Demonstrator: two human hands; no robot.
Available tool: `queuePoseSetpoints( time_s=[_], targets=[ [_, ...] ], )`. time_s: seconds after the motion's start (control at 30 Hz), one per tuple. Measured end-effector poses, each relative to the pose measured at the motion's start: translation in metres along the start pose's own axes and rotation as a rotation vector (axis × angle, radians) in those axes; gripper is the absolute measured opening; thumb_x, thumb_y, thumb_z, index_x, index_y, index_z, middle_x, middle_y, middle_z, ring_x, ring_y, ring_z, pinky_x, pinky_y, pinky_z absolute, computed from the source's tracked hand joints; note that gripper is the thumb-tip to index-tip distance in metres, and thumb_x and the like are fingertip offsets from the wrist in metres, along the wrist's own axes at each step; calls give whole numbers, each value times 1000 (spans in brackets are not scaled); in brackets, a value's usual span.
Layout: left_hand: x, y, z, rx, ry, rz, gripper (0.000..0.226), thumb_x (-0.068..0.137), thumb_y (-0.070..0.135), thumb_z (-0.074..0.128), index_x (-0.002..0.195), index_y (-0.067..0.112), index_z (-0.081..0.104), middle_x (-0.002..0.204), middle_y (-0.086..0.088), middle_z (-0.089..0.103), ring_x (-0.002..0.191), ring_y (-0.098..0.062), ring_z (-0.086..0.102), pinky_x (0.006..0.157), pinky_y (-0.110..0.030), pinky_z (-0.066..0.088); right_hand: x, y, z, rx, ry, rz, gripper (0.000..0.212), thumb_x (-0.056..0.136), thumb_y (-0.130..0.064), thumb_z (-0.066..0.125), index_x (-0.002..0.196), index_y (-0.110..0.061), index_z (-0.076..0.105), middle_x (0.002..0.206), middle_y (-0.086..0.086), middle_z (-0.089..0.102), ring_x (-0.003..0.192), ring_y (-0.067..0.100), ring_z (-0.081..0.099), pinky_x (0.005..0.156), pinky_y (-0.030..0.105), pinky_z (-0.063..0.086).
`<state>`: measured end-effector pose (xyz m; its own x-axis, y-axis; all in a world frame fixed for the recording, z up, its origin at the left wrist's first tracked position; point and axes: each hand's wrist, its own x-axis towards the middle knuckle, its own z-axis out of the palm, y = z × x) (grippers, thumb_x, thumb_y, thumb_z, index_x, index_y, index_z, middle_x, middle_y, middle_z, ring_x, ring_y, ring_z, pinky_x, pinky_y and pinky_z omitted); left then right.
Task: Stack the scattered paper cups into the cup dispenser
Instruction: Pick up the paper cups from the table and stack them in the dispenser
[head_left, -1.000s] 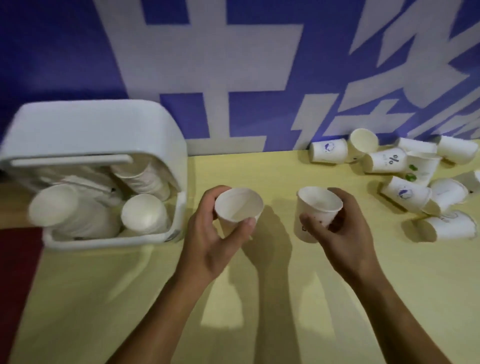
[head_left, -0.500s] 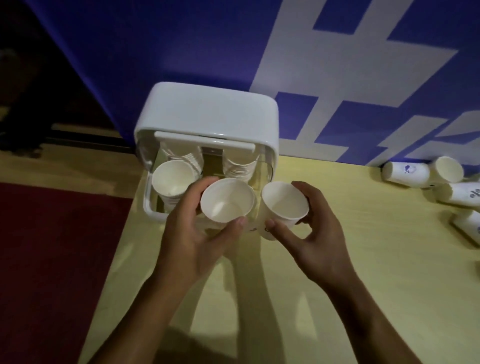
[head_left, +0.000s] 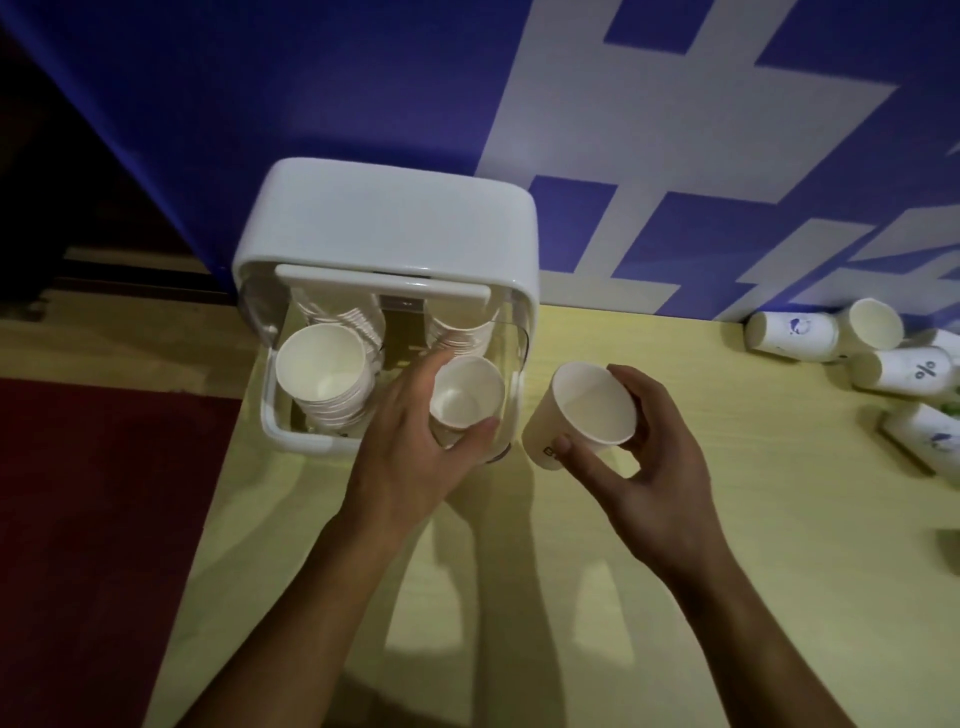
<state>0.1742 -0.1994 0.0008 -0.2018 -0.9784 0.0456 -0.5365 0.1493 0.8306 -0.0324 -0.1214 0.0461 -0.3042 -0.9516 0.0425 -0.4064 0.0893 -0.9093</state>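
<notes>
The paper cup (head_left: 465, 392) in the left hand (head_left: 415, 452) sits mouth-up over the right-hand bay of the white cup dispenser (head_left: 384, 234), in front of the nested stack (head_left: 457, 332) there. Thumb on the near side and fingers on the far side curl round its wall just under the rim. That grip probably leaves the base free to drop straight into the cup below. Whether it already touches the stack is hidden by the hand.

In the left bay a taller stack (head_left: 322, 369) leans toward the camera, its top cup open and ready to take more.

The right hand (head_left: 649, 467) clasps a second cup (head_left: 587, 415) just right of the dispenser and apart from it. It is tilted with its mouth up and toward the viewer, thumb on the near wall and fingers wrapped behind. Held so, it looks queued to go in once the left hand clears the opening.

At the far right of the yellow table (head_left: 519, 623), the scattered cups (head_left: 795, 335) lie mostly on their sides against the blue wall (head_left: 311, 78), so plenty of the job looks left. A red floor (head_left: 93, 519) shows at the left.
</notes>
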Motion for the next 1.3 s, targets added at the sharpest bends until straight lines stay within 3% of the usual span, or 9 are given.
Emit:
queuePoseSetpoints(
  time_s=[0.13, 0.23, 0.33, 0.47, 0.53, 0.7, 0.9, 1.07, 1.3],
  targets=[
    [2, -10, 5, 3, -6, -89, 72, 78, 46, 84, 141, 31, 52, 133, 12, 59, 121, -9, 53, 93, -24, 44, 1, 3, -1, 16, 9, -3, 66, 78, -26, 89, 133, -30, 54, 122, -31, 60, 115, 1, 63, 94, 25, 56],
    [3, -13, 3, -30, -24, -114, 70, 76, 45, 87, 136, 35, 53, 126, 16, 62, 115, -9, 57, 93, -33, 51, 3, -2, 1, 21, 15, -28, 67, 75, -38, 87, 133, -31, 53, 122, -33, 59, 116, 1, 62, 95, 26, 56],
    [3, -15, 0, -77, -65, -104, 74, 75, 47, 86, 139, 39, 50, 129, 18, 61, 119, -6, 57, 96, -32, 51, 9, -10, 7, 14, 30, -81, 69, 75, -40, 87, 134, -24, 54, 126, -27, 60, 119, 4, 61, 95, 27, 56],
    [-6, -11, -7, -284, -25, -129, 68, 90, 54, 65, 153, 40, 42, 150, 19, 52, 139, 1, 48, 106, -24, 43, 21, -22, 27, 2, 33, -152, 70, 75, -30, 93, 133, -18, 55, 127, -12, 64, 118, 13, 64, 94, 29, 56],
    [-10, -5, -11, -410, 32, -158, 63, 94, 56, 56, 152, 33, 47, 148, 19, 54, 136, 7, 49, 104, -15, 42, 25, -26, 41, -2, 6, -181, 69, 75, -29, 94, 132, -19, 55, 125, -11, 64, 117, 12, 64, 94, 28, 55],
    [-7, 10, -18, -526, 111, -113, 44, 102, 44, 46, 141, 27, 59, 133, 22, 66, 128, 4, 57, 100, -13, 45, 29, -19, 71, -58, -51, -211, 71, 75, -33, 94, 134, -21, 55, 128, -16, 63, 117, 9, 62, 93, 27, 53],
    [0, 13, -17, -341, 55, -88, 32, 107, 31, 40, 125, 52, 58, 119, 38, 64, 119, 10, 58, 95, -11, 44, 30, 3, 84, -192, -83, -166, 76, 75, -43, 91, 138, -20, 56, 130, -9, 64, 117, 7, 60, 95, 26, 50],
    [1, -3, -9, -231, -11, -163, 37, 112, 29, 38, 141, 30, 61, 120, 9, 71, 99, -10, 73, 87, -28, 59, 29, 17, 87, -309, -120, -218, 84, 79, -58, 83, 144, -15, 53, 135, -2, 63, 121, 13, 60, 96, 39, 53],
    [3, -18, -3, -138, -65, -195, 37, 111, 33, 38, 143, 35, 57, 117, 5, 71, 101, -15, 72, 83, -29, 57, 27, 25, 90, -371, -137, -209, 77, 88, -59, 74, 147, -17, 51, 139, -3, 62, 124, 13, 59, 98, 42, 53]
  ],
)
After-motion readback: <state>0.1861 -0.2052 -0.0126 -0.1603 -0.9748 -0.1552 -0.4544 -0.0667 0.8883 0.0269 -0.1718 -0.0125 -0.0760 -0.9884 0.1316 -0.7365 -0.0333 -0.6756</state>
